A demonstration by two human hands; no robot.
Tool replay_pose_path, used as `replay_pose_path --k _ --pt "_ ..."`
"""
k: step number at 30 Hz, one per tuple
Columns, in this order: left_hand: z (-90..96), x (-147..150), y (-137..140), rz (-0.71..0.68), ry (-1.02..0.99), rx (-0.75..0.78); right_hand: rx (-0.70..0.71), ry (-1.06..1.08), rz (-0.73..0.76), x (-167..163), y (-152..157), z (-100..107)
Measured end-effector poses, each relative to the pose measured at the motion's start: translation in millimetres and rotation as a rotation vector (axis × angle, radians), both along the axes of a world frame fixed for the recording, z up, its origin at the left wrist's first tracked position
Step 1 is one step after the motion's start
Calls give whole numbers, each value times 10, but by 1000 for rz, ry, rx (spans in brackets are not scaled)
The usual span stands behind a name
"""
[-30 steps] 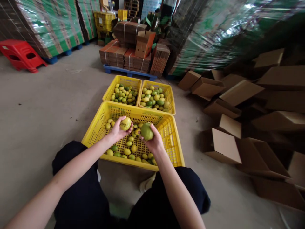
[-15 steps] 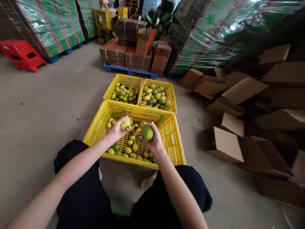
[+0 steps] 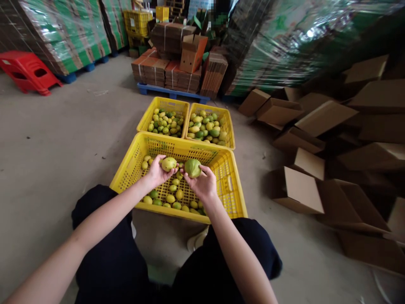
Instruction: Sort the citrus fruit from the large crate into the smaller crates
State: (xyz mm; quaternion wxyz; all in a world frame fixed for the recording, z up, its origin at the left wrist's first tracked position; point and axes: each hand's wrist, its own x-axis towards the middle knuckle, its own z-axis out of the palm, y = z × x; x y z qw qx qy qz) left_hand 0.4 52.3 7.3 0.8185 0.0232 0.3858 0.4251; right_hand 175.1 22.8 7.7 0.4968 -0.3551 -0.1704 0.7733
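Over the large yellow crate (image 3: 126, 177), my left hand (image 3: 157, 172) holds a yellow lemon (image 3: 168, 164) with a dark speck on its skin. A bigger, rounder green lemon (image 3: 193, 168) rests in the fingers of my right hand (image 3: 204, 185), palm turned up. The two fruits are close together but apart. Below them, several yellow and green lemons (image 3: 170, 199) lie scattered on the slotted crate floor; my hands hide some of them.
Two smaller yellow crates (image 3: 186, 122) of lemons stand against the big crate's far side. Empty cardboard boxes (image 3: 303, 190) are heaped at right. Flattened cartons (image 3: 152, 67) sit on a blue pallet (image 3: 172, 93) behind. A red stool (image 3: 31, 71) stands at left.
My hands have drawn a little closer together. The green lemon has turned and shifted slightly left and up in my right fingers; the yellow lemon has moved slightly right.
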Motion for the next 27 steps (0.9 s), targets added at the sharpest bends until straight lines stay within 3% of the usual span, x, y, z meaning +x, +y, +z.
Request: replay_pose_path --k 4,9,12,16,18,22,27 --pt "0 2 3 -18 -40 12 -110 -4 20 -9 39 -71" --pt "-65 45 7 -69 39 100 -131 -37 18 -33 57 -105" --pt "-86 59 -9 -73 137 255 -3 -179 -60 -43 44 -99" --pt "-31 44 -60 10 382 691 347 -595 -249 -6 20 -92" --pt "5 29 -83 17 475 841 489 -763 -301 29 16 -96" --pt "41 -3 -94 5 559 930 634 -843 -306 70 14 -115" --pt "69 -43 -70 -4 578 998 676 -801 -343 55 4 -101"
